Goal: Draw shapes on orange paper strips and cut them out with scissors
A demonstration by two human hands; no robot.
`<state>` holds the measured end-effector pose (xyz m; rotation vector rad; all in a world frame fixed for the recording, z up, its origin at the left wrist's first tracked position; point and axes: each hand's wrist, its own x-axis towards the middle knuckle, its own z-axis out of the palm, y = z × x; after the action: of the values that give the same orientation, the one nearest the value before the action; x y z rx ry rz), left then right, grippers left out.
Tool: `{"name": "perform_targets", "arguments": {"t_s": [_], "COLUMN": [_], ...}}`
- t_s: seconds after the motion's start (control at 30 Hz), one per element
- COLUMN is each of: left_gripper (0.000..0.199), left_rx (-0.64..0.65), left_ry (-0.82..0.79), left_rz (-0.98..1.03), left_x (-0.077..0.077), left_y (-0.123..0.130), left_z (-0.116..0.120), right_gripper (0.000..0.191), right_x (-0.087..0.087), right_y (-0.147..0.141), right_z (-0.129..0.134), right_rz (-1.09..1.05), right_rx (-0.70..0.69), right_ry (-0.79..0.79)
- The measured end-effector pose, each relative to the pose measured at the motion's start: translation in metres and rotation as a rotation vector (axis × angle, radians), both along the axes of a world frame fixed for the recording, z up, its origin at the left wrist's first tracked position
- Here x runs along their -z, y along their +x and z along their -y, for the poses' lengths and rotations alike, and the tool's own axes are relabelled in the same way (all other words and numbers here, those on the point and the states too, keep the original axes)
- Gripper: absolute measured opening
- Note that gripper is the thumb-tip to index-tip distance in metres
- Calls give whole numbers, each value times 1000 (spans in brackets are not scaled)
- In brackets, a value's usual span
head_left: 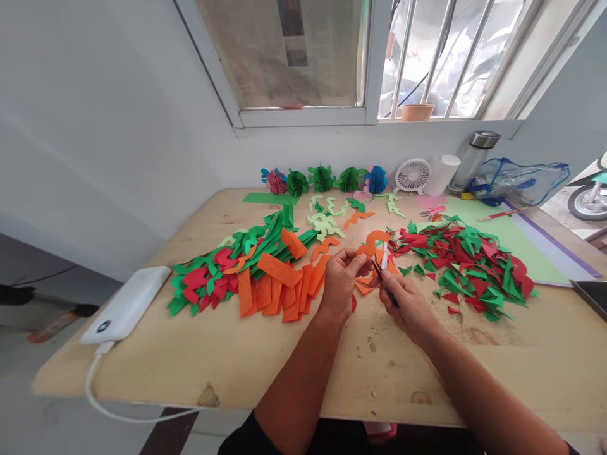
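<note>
Near the middle of the table, my left hand (342,278) pinches a curved orange paper piece (375,238). My right hand (405,302) is closed on dark scissors (385,282), whose blades point up and left beside the orange paper. Orange paper strips (270,291) are spread left of my left hand, with green folded strips (274,235) behind them. Red and green cut shapes (203,278) lie farther left. To the right of my hands is a wide pile of red and green scraps (467,253). Light green cutouts (324,225) lie beyond my hands.
Paper honeycomb figures (321,179) stand along the wall, beside a small white fan (413,175), a bottle (474,161) and a clear blue-edged bag (519,180). A white power bank (126,304) with a cable sits at the left edge. A dark device (592,296) lies at the right edge.
</note>
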<state>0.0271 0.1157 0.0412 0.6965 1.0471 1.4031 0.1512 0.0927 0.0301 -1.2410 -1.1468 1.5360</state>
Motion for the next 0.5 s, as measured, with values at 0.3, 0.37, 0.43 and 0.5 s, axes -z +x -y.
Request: {"name": "perform_targets", "arguments": {"t_s": [0.3, 0.37, 0.43, 0.5], "left_gripper": [21, 22, 22, 22], "left_rx": [5, 11, 11, 4], "left_ry": [4, 3, 0, -4], "left_rz": [8, 17, 24, 29], "left_x": [2, 1, 0, -1], "left_y": [0, 0, 0, 0], "left_z": [-1, -1, 0, 1], "right_gripper": [58, 59, 61, 61], "right_x": [0, 0, 0, 1], "right_y": [-2, -2, -1, 0], "right_z": [0, 0, 1, 2], "right_rz": [4, 15, 23, 26], "right_rx": [19, 12, 8, 8], "right_ry": [25, 34, 38, 38]}}
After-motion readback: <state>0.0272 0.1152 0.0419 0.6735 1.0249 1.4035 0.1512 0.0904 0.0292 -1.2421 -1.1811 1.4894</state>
